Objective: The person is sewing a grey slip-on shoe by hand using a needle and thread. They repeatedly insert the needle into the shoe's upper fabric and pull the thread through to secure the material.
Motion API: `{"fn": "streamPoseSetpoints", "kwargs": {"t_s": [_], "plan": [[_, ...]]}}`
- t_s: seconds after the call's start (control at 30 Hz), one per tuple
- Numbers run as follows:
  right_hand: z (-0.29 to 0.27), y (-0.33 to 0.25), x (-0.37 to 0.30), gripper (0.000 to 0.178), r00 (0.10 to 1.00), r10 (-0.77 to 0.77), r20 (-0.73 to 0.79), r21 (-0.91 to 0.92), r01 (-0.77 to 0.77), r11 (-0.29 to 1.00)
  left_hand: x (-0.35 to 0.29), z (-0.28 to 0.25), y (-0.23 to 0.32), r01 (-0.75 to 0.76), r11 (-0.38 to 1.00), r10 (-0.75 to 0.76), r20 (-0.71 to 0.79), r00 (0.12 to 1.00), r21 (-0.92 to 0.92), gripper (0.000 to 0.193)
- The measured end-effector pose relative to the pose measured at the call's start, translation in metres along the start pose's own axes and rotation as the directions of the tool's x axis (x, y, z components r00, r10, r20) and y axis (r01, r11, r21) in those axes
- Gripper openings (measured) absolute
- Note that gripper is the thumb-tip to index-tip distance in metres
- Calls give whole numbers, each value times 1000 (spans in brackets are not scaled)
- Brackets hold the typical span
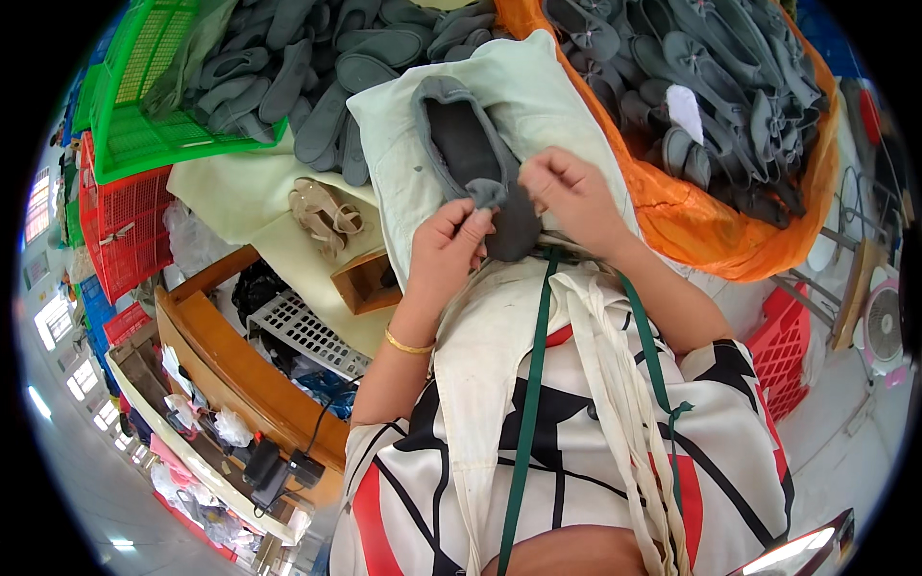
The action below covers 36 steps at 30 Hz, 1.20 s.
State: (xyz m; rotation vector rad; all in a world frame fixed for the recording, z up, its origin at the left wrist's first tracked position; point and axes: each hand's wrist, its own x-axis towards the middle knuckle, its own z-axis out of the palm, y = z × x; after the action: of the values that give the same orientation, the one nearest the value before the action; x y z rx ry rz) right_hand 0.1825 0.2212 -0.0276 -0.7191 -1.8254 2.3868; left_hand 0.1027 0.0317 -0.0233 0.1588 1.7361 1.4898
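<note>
A grey flat shoe (447, 125) with a small bow (487, 192) at its toe lies on a white cloth-covered cushion (389, 106) in front of me. Under its toe end shows another dark grey shoe piece (516, 226), partly hidden by the first. My left hand (451, 240) pinches the toe by the bow between thumb and fingers. Just right of the shoe, my right hand (576, 197) is raised with thumb and fingertips pressed together. Whatever it may hold is too small to make out.
Many grey shoes (360, 72) are heaped beyond the cushion, beside a green crate (134, 134). An orange sack (691, 230) full of grey shoes stands at the right. Beige sandals (322, 213) and a wooden box (360, 283) sit at the left, near a wooden drawer edge (240, 360).
</note>
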Motion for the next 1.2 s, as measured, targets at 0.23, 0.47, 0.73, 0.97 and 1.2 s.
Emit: {"fn": "streamPoseSetpoints", "kwargs": {"t_s": [0.23,0.47,0.73,0.97,1.2], "plan": [[-39,-13,-6,18,991,-24,-130,402,75,912,7,2,-7,201,886,-191,66,979,-417,26],[-16,-1,-7,13,991,-57,-119,283,89,955,8,2,-6,220,853,-199,95,975,-473,28],[-1,-4,-17,13,962,209,176,-227,-167,959,11,-2,-14,241,751,-174,168,970,-615,27],[0,16,-15,17,984,-22,179,-315,79,946,11,0,-10,254,729,-199,159,967,-636,27],[1,15,-15,17,983,6,182,-298,50,953,10,0,-11,258,721,-205,157,966,-643,26]]}}
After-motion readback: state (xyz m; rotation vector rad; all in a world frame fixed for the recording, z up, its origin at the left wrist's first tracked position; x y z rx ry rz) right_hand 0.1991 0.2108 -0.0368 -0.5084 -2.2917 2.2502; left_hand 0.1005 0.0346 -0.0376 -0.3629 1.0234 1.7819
